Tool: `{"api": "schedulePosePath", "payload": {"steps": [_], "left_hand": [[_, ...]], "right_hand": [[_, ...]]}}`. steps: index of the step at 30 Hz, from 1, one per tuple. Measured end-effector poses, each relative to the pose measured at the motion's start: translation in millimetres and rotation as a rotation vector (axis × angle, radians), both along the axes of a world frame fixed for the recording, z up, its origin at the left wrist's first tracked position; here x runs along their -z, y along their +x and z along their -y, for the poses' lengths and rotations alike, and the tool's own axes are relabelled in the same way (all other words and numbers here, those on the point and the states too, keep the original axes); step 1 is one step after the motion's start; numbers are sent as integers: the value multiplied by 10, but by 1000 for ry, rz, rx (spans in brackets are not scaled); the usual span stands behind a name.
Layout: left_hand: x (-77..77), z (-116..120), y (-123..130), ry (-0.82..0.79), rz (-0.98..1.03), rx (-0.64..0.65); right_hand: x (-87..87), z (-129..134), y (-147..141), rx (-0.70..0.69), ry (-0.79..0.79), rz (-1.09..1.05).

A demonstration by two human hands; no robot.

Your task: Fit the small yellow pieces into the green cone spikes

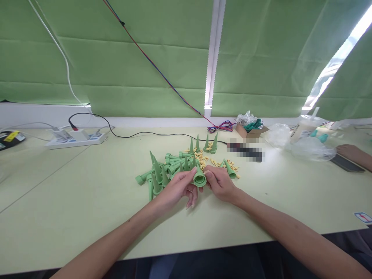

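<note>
A green cone (199,179) is held between my two hands, its round open end facing me. My left hand (183,186) grips it from the left with thumb and fingers. On its right side, the closed fingers of my right hand (219,183) pinch close to the rim; whether they hold a small part there is hidden. Several green cones (157,170) stand and lie in a pile to the left, just beyond my left hand. Small yellow pieces (200,157) are scattered behind the held cone, and more lie beside two green cones (230,169) at the right.
Behind the pile, a black cable runs to a blurred dark object (245,151). A power strip (77,139) sits at the back left. Toward the right are a cardboard box (251,133), plastic bags, a cup (305,128) and another person's hand (350,151) by a phone (347,162).
</note>
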State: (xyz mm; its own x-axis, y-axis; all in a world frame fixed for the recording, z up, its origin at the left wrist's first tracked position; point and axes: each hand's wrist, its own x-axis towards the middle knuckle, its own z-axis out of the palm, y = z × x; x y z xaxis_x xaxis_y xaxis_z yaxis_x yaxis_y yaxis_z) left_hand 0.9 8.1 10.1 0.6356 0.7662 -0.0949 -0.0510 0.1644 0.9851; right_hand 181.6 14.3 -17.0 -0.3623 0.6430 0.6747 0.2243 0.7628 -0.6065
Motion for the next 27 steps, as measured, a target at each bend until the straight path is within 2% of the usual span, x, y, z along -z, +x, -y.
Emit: {"api": "schedulePosePath", "payload": {"steps": [3,8,19,27], "left_hand": [[0,1,-10,-40,44,5],[0,0,-45,19,42,-32],[-83,31,-75,292,-159,-98],[-9,20,-82,493,-275,-185]], "right_hand": [[21,-19,6,1,-31,35],[41,-36,23,-17,-97,75],[34,-52,35,-24,-122,117],[51,-58,41,-19,-136,121]]}}
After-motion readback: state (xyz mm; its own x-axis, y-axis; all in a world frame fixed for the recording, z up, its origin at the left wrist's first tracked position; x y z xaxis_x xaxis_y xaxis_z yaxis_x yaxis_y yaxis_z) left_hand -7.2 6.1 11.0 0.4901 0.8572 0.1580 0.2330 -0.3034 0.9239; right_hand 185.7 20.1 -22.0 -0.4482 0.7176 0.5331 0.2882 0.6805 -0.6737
